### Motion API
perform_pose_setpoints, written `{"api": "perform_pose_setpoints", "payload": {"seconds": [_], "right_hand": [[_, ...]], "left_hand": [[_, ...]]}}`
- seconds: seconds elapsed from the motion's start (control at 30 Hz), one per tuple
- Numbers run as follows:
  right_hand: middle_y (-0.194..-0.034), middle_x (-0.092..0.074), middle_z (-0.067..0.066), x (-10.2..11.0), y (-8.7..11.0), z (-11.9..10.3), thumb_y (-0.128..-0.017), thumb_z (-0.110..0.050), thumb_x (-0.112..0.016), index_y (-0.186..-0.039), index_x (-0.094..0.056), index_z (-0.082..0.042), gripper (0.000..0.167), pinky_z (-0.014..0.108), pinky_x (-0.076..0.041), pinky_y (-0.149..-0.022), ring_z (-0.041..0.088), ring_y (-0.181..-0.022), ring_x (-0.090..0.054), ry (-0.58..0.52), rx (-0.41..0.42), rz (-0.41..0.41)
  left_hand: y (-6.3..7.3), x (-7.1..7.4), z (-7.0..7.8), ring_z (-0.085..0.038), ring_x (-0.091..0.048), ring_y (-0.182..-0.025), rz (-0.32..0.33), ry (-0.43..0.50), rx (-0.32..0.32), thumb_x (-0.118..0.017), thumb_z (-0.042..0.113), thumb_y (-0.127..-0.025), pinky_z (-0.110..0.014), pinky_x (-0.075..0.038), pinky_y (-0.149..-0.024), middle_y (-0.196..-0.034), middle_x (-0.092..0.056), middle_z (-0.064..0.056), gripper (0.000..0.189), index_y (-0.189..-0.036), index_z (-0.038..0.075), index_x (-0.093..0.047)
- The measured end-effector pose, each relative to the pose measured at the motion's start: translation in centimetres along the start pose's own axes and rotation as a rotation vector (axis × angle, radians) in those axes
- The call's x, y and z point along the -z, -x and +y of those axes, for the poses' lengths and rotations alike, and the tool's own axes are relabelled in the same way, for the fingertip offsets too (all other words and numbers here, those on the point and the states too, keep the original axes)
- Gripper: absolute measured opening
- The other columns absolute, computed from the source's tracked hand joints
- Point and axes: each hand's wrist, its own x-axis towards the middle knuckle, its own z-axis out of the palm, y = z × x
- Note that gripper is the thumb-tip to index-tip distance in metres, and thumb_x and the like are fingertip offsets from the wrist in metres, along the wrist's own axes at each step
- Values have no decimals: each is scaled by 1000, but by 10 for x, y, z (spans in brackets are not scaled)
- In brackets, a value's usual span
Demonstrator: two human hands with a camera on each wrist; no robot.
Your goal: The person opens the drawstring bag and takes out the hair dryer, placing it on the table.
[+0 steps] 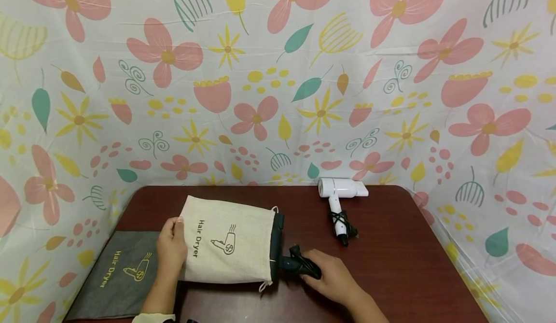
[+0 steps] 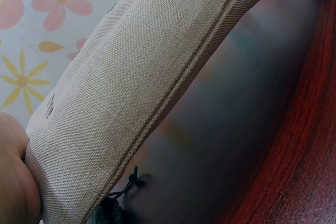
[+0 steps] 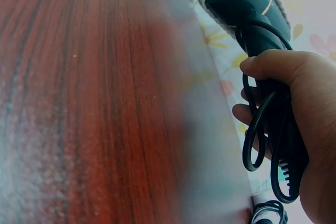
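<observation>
A cream drawstring bag [image 1: 249, 260] printed "Hair Dryer" lies sideways with its mouth to the right. My left hand [image 1: 172, 245] grips its closed left end, thumb on top. A dark hair dryer [image 1: 276, 238] sits partly inside the mouth; its barrel end and handle stick out, the rest is hidden by the cloth. My right hand [image 1: 332, 275] holds the handle, around which the black cord [image 3: 254, 145] is looped. In the right wrist view the fingers curl round handle and cord. The left wrist view shows the bag's side seam close up, with part of the left hand [image 2: 16, 171].
A grey "Hair Dryer" bag [image 1: 117, 294] lies flat at the table's left, partly behind my left arm. At the back right lies a white hair dryer [image 1: 343, 188] with its cord wrapped round the handle. Floral cloth [image 1: 278, 96] hangs behind the brown table [image 1: 391, 265].
</observation>
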Motion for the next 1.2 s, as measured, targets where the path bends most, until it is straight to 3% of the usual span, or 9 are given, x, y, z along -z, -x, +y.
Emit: {"api": "perform_pose_setpoints", "payload": {"seconds": [0.37,0.67,1.03,1.2], "right_hand": [[-109,-64,-23,3,0,0,-83,-28,-83,-118,-61,-39,43,23,-52,-73,-6,-89,-59,8,12,-6],[-107,-64,-23,5,7,3,-85,-30,-82,-118,-61,-39,40,24,-53,-73,-6,-88,-60,-10,-26,-24],[-106,-64,-23,1,12,3,-85,-30,-82,-116,-61,-40,39,24,-53,-72,-6,-87,-60,-10,-58,-23],[-106,-63,-23,0,12,4,-85,-30,-82,-116,-61,-40,39,24,-52,-71,-6,-87,-60,-2,-72,-24]], "left_hand": [[0,4,1,-20,-55,-74,-21,5,15,-41,42,-108,-35,-42,-70,-89,-63,-16,43,-118,7,-64],[-3,12,-1,-18,-51,-70,11,10,29,-40,43,-108,-33,-40,-65,-79,-55,-10,44,-117,8,-64],[1,14,-1,-19,-54,-63,-55,1,76,-39,50,-107,-34,-42,-63,-78,-60,-10,47,-117,12,-65],[3,12,1,-19,-51,-68,-78,26,99,-39,37,-108,-33,-42,-65,-82,-58,-10,38,-115,11,-65]]}}
